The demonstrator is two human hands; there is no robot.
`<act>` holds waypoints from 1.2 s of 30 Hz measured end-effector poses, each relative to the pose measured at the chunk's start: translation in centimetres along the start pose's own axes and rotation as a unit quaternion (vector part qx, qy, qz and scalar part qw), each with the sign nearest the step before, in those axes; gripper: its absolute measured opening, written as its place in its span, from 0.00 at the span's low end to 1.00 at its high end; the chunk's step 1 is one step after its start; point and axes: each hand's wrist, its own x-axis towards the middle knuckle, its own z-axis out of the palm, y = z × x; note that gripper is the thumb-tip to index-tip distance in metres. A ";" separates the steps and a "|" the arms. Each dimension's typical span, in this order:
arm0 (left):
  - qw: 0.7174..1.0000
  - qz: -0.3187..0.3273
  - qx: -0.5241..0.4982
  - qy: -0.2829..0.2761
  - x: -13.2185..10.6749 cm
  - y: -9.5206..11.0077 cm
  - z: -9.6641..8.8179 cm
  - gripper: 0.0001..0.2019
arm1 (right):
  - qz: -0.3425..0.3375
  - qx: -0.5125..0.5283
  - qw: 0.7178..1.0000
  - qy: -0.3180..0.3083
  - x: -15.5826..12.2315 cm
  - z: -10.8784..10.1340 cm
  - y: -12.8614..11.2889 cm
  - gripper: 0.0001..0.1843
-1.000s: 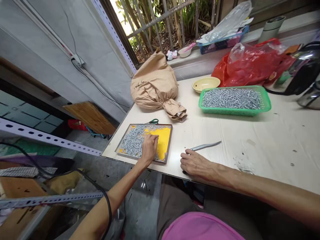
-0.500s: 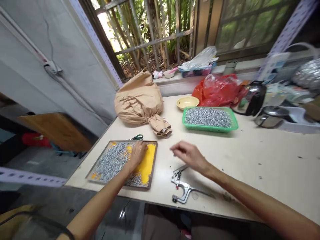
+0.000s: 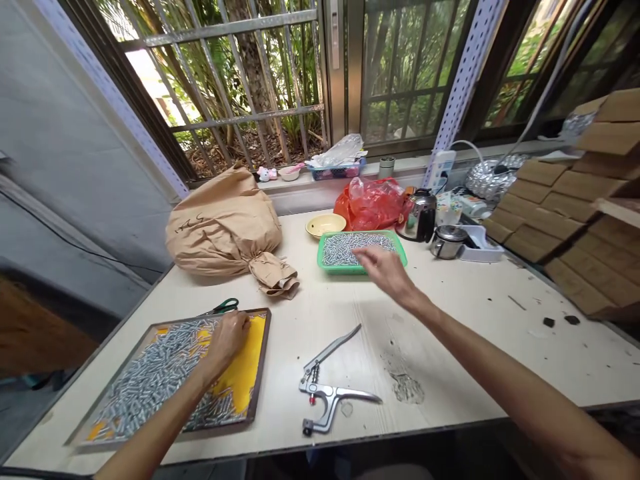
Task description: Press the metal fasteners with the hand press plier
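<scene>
My left hand [image 3: 230,337] rests at the right part of a shallow brown-rimmed tray [image 3: 261,373] with a yellow bottom. Its fingers are curled down; whatever they hold is hidden. Many small silvery metal pins [image 3: 150,373] are heaped in this tray. Over the front right of a green plastic basket [image 3: 327,269] hangs my right hand [image 3: 385,270], its fingers drawn together, their contents too small to make out. Similar metal pieces [image 3: 345,247] fill the basket. Between the hands, nearer the front edge, silver snap-fastener pliers [image 3: 325,393] lie on the table with their handles apart.
Green-handled scissors [image 3: 227,305] lie behind the tray, near a large brown paper bag [image 3: 225,227]. A yellow bowl [image 3: 325,225], red plastic bag [image 3: 370,203], kettle [image 3: 419,217] and lidded metal pot [image 3: 449,241] stand at the back. Cardboard boxes [image 3: 575,213] are stacked at right.
My right hand has moved from above the pliers, forward to the green basket. My left hand stays in the tray. The view has turned to the right.
</scene>
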 end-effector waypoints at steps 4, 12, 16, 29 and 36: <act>0.966 -0.119 -0.230 -0.022 -3.5 3.9 -2.4 0.12 | -0.075 0.007 0.968 -0.240 -8.7 1.2 -2.0 0.12; 0.784 -0.252 -0.525 -0.216 -13.1 12.5 -1.3 0.18 | -0.086 -0.113 0.919 -0.367 -17.2 3.3 -3.2 0.14; 0.763 -0.276 -0.532 -0.242 -14.4 12.7 0.7 0.17 | -0.066 -0.138 0.910 -0.386 -17.4 3.2 -3.5 0.13; 0.793 -0.259 -0.472 -0.284 -13.4 13.6 1.3 0.11 | -0.071 -0.173 0.912 -0.366 -17.8 3.4 -3.6 0.12; 0.793 -0.238 -0.446 -0.340 -13.2 13.3 1.2 0.10 | -0.087 -0.155 0.911 -0.373 -17.7 3.3 -3.0 0.11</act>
